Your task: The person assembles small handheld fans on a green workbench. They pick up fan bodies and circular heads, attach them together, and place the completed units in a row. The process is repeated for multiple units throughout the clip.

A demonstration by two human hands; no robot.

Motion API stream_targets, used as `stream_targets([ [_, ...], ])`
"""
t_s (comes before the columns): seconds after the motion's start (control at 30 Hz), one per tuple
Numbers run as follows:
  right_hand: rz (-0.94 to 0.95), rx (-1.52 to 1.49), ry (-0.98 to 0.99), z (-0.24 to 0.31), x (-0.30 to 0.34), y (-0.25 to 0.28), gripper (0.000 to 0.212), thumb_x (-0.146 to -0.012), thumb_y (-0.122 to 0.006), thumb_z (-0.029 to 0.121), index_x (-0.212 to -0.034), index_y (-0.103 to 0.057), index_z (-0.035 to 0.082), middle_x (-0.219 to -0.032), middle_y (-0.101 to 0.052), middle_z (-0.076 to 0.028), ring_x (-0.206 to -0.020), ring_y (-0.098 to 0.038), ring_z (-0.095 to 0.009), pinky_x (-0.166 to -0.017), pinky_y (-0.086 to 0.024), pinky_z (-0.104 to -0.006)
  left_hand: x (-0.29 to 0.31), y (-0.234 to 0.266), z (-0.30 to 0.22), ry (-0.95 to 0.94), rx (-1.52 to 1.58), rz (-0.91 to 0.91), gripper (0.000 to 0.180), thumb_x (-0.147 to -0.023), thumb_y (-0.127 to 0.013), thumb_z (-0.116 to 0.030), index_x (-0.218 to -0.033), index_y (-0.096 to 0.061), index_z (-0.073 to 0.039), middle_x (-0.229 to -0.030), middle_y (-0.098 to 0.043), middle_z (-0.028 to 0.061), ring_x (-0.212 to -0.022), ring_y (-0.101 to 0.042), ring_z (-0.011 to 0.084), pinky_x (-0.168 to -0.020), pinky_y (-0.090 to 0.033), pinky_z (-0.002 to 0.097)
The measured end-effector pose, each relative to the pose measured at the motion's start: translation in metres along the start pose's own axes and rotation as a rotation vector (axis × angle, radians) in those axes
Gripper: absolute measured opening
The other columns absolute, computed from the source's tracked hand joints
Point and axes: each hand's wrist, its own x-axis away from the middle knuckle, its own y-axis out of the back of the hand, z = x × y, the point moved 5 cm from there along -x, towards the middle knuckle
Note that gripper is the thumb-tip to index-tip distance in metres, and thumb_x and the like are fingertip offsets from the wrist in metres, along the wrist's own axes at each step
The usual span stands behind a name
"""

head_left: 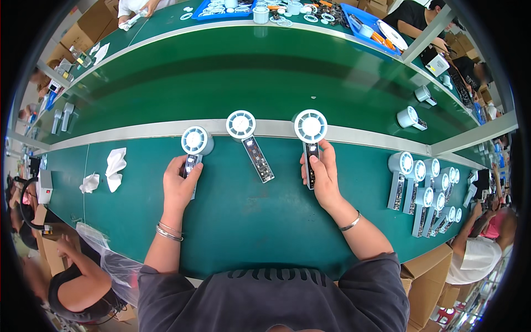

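Note:
My left hand (178,185) is closed around the handle of a pale blue handheld fan (197,141), which has a round spoked head and a dark circuit board showing in its handle. On the right, my right hand (327,180) grips a similar fan (311,126) by its handle, thumb on the exposed board. Between the two hands a third fan (241,125) lies untouched on the green table, its head by the pale shelf edge and its handle slanting toward me. The hands hide parts of the held handles.
Several like fans (426,196) stand grouped at the table's right. Crumpled white tissues (115,169) lie at the left. A green shelf (249,77) crosses ahead, with blue parts trays (221,12) beyond. A cardboard box (428,274) sits at lower right; other people work on both sides.

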Motion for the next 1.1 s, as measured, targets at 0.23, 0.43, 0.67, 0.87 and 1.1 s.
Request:
stream_targets([
  [0.23,0.008,0.009,0.036,-0.0011,0.0008,-0.0009,0.043,-0.093,-0.039,0.016,-0.130,-0.023,0.002,-0.091,-0.049,-0.007,-0.063,-0.047,-0.008,-0.051,-0.040,-0.0211,0.0001,0.0002,0.0004,0.012,-0.005,0.006,0.031,-0.077,-0.069,-0.015,-0.096,-0.059,0.007,-0.081,-0.057,0.0060,-0.065,-0.050,0.0093,-0.060,-0.043,0.0236],
  [0.43,0.013,0.003,0.030,-0.0020,0.0010,-0.0010,0.042,-0.094,-0.039,0.016,-0.131,-0.023,0.002,-0.091,-0.049,-0.007,-0.062,-0.046,-0.008,-0.050,-0.040,-0.0204,-0.0001,0.0005,0.0021,0.012,-0.001,0.003,0.031,-0.077,-0.069,-0.016,-0.096,-0.059,0.007,-0.081,-0.057,0.0058,-0.065,-0.050,0.0092,-0.060,-0.043,0.0237],
  [0.67,-0.012,0.005,0.032,-0.0023,0.0001,0.0001,0.043,-0.094,-0.040,0.016,-0.131,-0.023,0.002,-0.091,-0.050,-0.007,-0.063,-0.047,-0.008,-0.050,-0.041,-0.0210,-0.0001,0.0002,0.0022,0.020,0.011,0.005,0.031,-0.077,-0.069,-0.016,-0.096,-0.059,0.007,-0.080,-0.056,0.0054,-0.065,-0.050,0.0090,-0.060,-0.043,0.0233],
  [0.87,-0.022,0.002,0.028,-0.0003,0.0001,0.0013,0.043,-0.093,-0.040,0.016,-0.131,-0.023,0.002,-0.091,-0.050,-0.008,-0.063,-0.047,-0.008,-0.050,-0.041,-0.0215,0.0002,0.0003,0.0007,0.024,0.007,0.000,0.030,-0.077,-0.069,-0.014,-0.096,-0.059,0.007,-0.080,-0.056,0.0055,-0.065,-0.050,0.0088,-0.059,-0.043,0.0231],
  [1.1,-0.017,0.005,0.028,-0.0009,-0.0005,0.0015,0.043,-0.093,-0.040,0.016,-0.130,-0.024,0.002,-0.090,-0.050,-0.008,-0.063,-0.047,-0.008,-0.050,-0.041,-0.0213,0.0001,0.0003,0.0007,0.016,0.000,0.000,0.030,-0.077,-0.069,-0.014,-0.096,-0.059,0.007,-0.080,-0.057,0.0058,-0.065,-0.050,0.0089,-0.059,-0.043,0.0232],
])
